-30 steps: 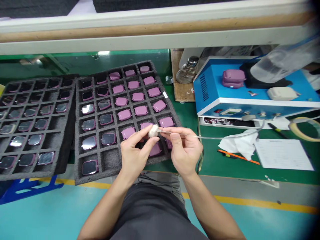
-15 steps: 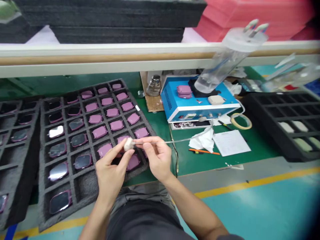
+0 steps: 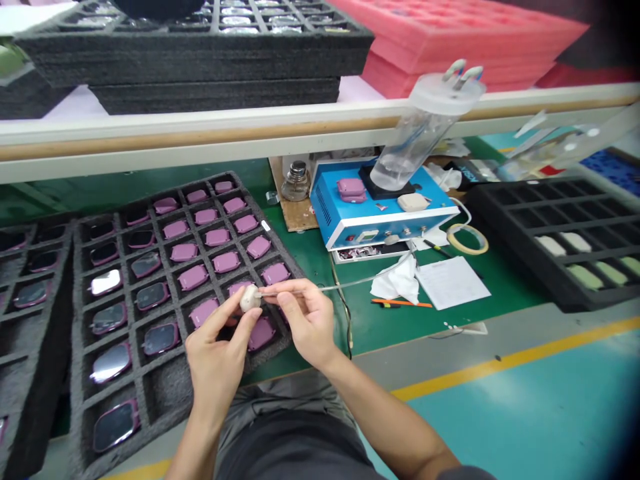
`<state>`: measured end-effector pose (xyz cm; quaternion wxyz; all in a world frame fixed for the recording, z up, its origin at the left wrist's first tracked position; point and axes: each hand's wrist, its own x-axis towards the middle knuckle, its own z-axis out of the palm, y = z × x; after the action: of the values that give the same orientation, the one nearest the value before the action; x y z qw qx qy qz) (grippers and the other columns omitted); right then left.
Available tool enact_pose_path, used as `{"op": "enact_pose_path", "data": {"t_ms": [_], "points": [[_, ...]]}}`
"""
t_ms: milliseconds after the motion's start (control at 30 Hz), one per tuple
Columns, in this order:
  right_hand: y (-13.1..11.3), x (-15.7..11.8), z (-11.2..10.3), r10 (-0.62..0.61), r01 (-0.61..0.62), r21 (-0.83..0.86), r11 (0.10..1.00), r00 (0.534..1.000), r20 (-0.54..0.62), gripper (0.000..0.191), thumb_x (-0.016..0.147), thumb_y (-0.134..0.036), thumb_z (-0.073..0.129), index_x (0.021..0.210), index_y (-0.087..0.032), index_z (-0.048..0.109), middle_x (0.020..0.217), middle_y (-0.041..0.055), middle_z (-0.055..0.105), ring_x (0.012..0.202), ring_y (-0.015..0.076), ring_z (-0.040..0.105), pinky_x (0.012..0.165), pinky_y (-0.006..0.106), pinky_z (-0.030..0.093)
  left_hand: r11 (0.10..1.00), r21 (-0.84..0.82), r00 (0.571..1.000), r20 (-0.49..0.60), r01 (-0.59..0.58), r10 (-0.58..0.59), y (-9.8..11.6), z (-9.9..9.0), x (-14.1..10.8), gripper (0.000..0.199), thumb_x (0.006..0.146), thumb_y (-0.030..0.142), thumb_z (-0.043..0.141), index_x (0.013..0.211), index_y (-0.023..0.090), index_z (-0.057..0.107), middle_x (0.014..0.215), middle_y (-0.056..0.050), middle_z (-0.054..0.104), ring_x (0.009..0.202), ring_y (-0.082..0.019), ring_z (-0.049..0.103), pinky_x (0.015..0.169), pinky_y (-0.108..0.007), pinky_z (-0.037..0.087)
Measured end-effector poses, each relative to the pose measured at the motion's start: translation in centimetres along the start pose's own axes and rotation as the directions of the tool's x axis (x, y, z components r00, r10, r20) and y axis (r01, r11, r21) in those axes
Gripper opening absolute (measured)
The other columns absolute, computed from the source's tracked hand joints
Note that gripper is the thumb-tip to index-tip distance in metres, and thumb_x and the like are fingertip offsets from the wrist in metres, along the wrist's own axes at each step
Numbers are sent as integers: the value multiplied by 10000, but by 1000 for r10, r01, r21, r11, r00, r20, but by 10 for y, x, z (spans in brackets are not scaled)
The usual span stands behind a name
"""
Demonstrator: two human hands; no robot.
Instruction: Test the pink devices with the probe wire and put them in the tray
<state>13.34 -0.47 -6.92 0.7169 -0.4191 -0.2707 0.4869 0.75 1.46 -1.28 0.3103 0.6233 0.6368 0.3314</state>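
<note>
My left hand [image 3: 220, 343] pinches a small cream-coloured part [image 3: 250, 298] between thumb and fingertips, above the near right corner of a grey foam tray [image 3: 143, 373]. From the right, my right hand [image 3: 305, 320] holds a thin rod or nozzle whose tip touches that part. A clear tube [image 3: 357, 283] runs from this hand towards the blue machine [image 3: 330, 207]. Purple cases [image 3: 193, 277] and dark-screened pieces [image 3: 160, 339] fill many compartments of the tray.
On the blue machine stand a clear cylinder [image 3: 405, 147], purple cases and a cream case [image 3: 413, 202]. Beside it lie tissue [image 3: 397, 280], white paper [image 3: 453, 282] and a tape roll [image 3: 467, 239]. A black tray [image 3: 540, 280] is at right. A shelf edge [image 3: 200, 137] crosses above.
The view has shifted, showing more of the trays on the shelf, while the machine and tray appear further left. Both hands keep nearly the same pose around the cream part.
</note>
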Motion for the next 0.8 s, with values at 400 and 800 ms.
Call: {"op": "enact_pose_path", "data": {"t_ms": [400, 800], "points": [[0, 1, 0, -21, 21, 4, 1000, 1000, 12, 150, 980, -359, 651, 1016, -219, 692, 995, 49, 800, 931, 183, 780, 873, 337, 658, 1000, 13, 1000, -7, 0, 0, -1, 0, 1, 425, 807, 427, 812, 1186, 236, 785, 1065, -44, 808, 785, -184, 725, 803, -308, 606], [1, 0, 0, -22, 21, 16, 1000, 1000, 12, 149, 979, -358, 654, 1012, -218, 690, 995, 50, 797, 915, 174, 779, 873, 328, 654, 1000, 9, 1000, 1, -3, 3, -1, 1, 0, 422, 814, 420, 807, 1189, 228, 782, 1086, -49, 804, 807, -191, 731, 829, -319, 604]]}}
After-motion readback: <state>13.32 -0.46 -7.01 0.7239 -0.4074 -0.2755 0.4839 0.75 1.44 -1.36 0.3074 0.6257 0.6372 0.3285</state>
